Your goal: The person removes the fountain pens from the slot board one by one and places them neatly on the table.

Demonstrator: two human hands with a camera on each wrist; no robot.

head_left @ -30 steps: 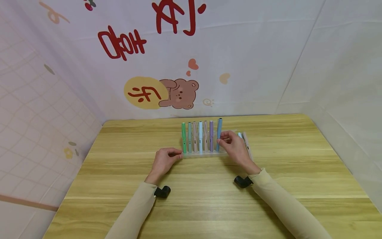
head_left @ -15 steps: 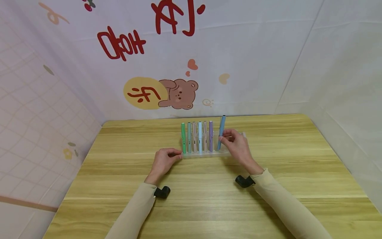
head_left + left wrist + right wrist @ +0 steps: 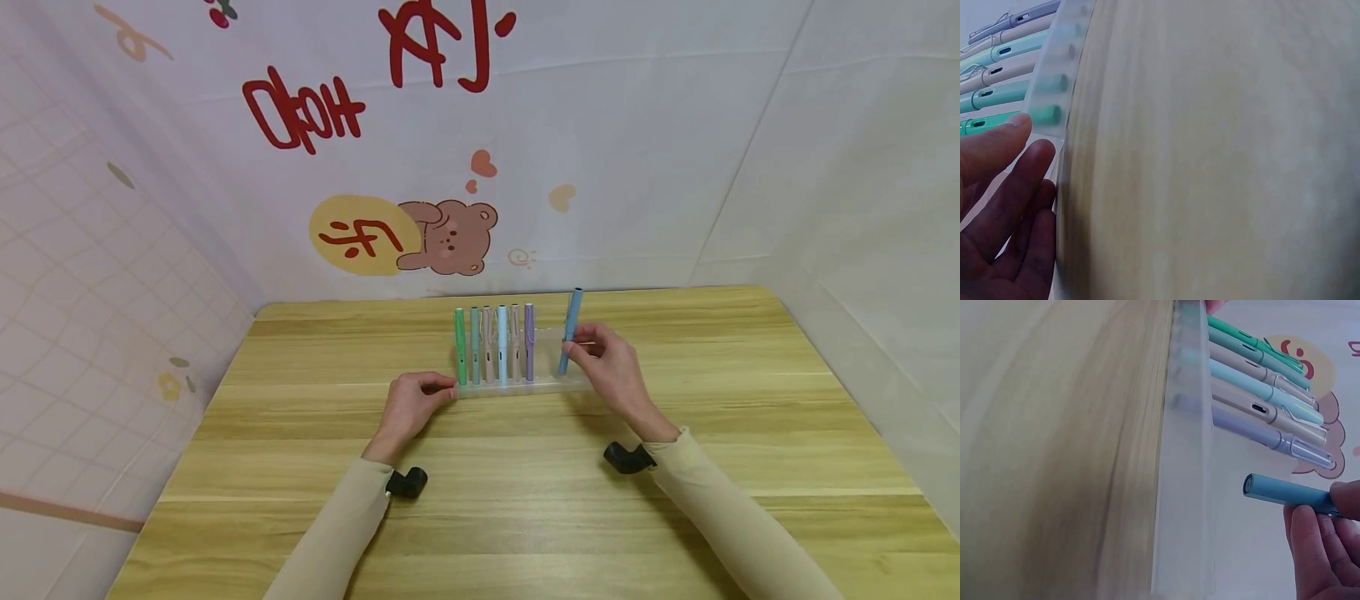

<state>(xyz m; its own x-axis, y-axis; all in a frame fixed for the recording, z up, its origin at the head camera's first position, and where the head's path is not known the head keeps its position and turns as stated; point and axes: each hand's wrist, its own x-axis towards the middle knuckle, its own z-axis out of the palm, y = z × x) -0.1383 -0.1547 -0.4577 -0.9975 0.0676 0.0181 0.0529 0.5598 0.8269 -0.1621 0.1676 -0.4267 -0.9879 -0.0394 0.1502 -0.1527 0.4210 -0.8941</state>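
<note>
A clear pen holder [image 3: 525, 388] stands on the table with several capped pens upright in a row at its left. From the left these are a green pen [image 3: 461, 346], a teal one, a pinkish one, a light blue one [image 3: 502, 343], another pinkish one and a purple pen [image 3: 529, 342]. My left hand [image 3: 407, 410] pinches the holder's left end between thumb and fingers, beside the green pen. My right hand [image 3: 617, 372] pinches a blue pen [image 3: 573, 312], tilted slightly right. In the right wrist view, the blue pen's lower end [image 3: 1260, 486] hangs apart from the holder.
The wooden table [image 3: 510, 508] runs from the holder toward the person. Behind it hangs a white printed cloth [image 3: 637, 150] with a bear and red characters; pale cloth walls stand at both sides. The holder's right end is partly hidden by the right hand.
My right hand has lifted the blue pen from beside the purple pen and carried it right. It now covers the pens seen earlier at the right. The left hand stays put.
</note>
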